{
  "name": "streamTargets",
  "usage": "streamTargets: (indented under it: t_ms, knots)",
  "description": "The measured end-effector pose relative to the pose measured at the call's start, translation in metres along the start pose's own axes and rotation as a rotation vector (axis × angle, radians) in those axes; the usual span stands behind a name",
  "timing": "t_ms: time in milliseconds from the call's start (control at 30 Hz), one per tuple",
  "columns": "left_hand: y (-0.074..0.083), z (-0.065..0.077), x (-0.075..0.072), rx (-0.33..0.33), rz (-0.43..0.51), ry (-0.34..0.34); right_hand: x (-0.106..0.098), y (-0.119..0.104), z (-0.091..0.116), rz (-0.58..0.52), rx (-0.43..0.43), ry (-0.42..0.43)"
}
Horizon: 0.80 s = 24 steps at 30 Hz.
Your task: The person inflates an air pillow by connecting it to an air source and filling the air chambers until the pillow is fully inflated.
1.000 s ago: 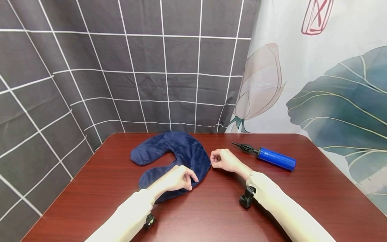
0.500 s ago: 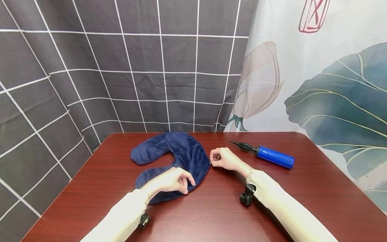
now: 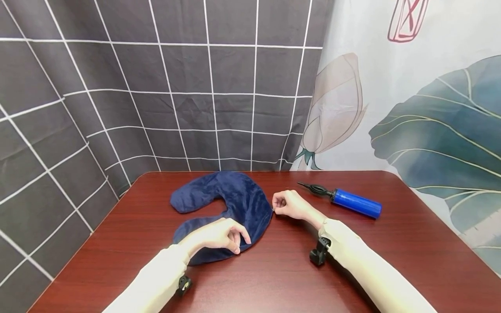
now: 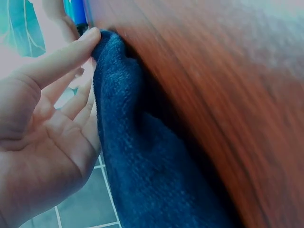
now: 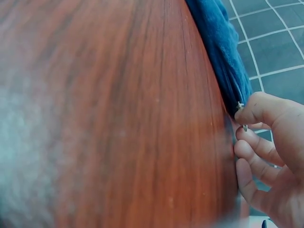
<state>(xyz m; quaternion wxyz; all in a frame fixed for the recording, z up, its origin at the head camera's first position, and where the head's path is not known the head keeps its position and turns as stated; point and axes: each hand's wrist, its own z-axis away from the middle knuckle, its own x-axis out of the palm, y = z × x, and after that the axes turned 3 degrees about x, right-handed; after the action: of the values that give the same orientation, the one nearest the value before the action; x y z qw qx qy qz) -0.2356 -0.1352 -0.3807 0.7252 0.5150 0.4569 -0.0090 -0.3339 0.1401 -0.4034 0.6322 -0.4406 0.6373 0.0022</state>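
A navy plush U-shaped neck pillow (image 3: 244,200) lies flat on the table, its opening toward the left. My left hand (image 3: 219,234) reaches over its near arm and pinches the near edge; in the left wrist view the thumb (image 4: 78,50) presses on the plush edge, with fingers behind it. At the pillow's right end, my right hand (image 3: 291,205) pinches a small metal zipper pull (image 5: 241,105) between thumb and forefinger. The remaining fingers of that hand curl loosely beside the tabletop. Part of the pillow's near arm is hidden under my left hand and wrist.
A blue hand pump (image 3: 356,203) with a black nozzle lies to the right, beyond my right hand. The reddish-brown wooden table (image 3: 266,278) ends at a dark gridded curtain (image 3: 235,108) and a pale floral curtain (image 3: 352,130) at the back.
My left hand has slid slightly left and nearer along the pillow's near edge. The right hand keeps its pinch at the right end, almost unmoved.
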Motion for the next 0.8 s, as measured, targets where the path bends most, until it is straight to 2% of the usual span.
streamTargets:
  t_ms: [133,433,633,800]
  knots:
    - [-0.002,0.001,-0.003,0.007,-0.008,-0.026,-0.001,0.001,-0.002,0.012,-0.016,0.001]
    - [-0.011,0.008,-0.009,0.084,0.021,-0.098,-0.001,0.002,-0.003,0.032,0.018,0.006]
    - [-0.016,0.011,-0.016,0.101,-0.006,-0.082,-0.004,0.003,0.001,0.043,0.014,0.004]
    - [-0.02,0.017,-0.024,0.068,-0.051,-0.041,-0.005,0.004,0.006,0.015,0.018,-0.028]
